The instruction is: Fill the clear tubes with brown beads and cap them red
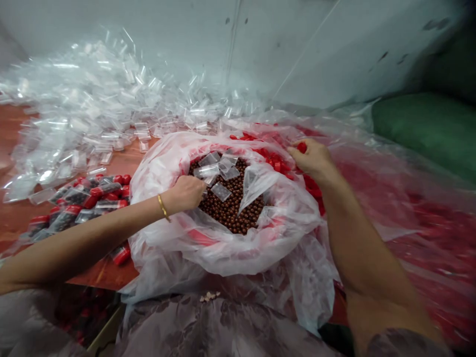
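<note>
My left hand [187,192], with a gold bracelet on its wrist, is closed at the left side of a plastic-lined container. What its curled fingers hold is hidden. Small round brown balls [234,218] fill the container, and several clear plastic tubes [220,191] lie on top of them. A white translucent plastic liner [226,260] is folded out over the rim. Beyond the rim on the right, my right hand [314,159] pinches a small red cap [302,147] between thumb and fingers. Below that hand lies a pile of red caps [275,161], partly under plastic film.
Clear empty tubes [92,94] are heaped along the wall at the back left. Filled tubes with red caps [100,196] lie on the orange-brown tabletop [126,161] to the left. A large bag of red pieces [442,253] spreads at right, near a green sack [427,129].
</note>
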`<state>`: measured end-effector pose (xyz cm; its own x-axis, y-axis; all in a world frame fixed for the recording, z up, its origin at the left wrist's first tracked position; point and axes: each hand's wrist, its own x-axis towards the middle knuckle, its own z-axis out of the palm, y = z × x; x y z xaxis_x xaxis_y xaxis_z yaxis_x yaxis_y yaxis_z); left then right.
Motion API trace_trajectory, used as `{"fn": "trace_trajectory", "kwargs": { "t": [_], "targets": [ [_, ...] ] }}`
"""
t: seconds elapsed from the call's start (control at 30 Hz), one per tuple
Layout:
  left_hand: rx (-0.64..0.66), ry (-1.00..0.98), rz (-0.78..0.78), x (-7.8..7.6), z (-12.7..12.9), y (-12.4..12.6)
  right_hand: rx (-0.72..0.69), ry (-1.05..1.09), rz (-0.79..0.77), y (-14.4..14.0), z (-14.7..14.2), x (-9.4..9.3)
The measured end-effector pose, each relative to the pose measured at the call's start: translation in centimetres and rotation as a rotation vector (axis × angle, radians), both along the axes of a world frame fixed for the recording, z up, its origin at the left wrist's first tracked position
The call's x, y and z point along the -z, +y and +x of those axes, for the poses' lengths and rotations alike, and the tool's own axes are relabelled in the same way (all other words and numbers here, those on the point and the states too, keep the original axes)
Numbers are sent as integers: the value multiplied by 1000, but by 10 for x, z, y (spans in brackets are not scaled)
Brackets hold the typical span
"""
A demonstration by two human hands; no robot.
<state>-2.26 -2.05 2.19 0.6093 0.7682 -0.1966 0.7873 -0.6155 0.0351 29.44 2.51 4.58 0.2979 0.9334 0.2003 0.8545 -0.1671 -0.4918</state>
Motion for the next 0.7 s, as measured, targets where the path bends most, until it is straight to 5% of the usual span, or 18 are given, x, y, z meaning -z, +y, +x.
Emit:
{"fn": "trace_trajectory", "kwargs": {
  "t": [0.13, 0.27, 0.43, 0.5, 0.63, 0.7],
  "targets": [
    [79, -23, -109, 2, 8, -8, -190, 483, 135, -35, -55, -10],
    [12, -156, -196, 23, 29, -2, -397, 833, 102, -59, -101, 6],
    [-35, -283, -260, 43, 46, 12, -370, 1097, 17, -63, -114, 36],
    [-99, -476, -424, 45, 47, 18, -334, 1126, 42, -62, -109, 42],
    [-219, -1089, -994, 41, 41, 26, -336, 1132, 75, -65, -97, 48],
    [-214, -1251, -1128, 37, 35, 24, -331, 1108, 56, -66, -94, 51]
  ]
}}
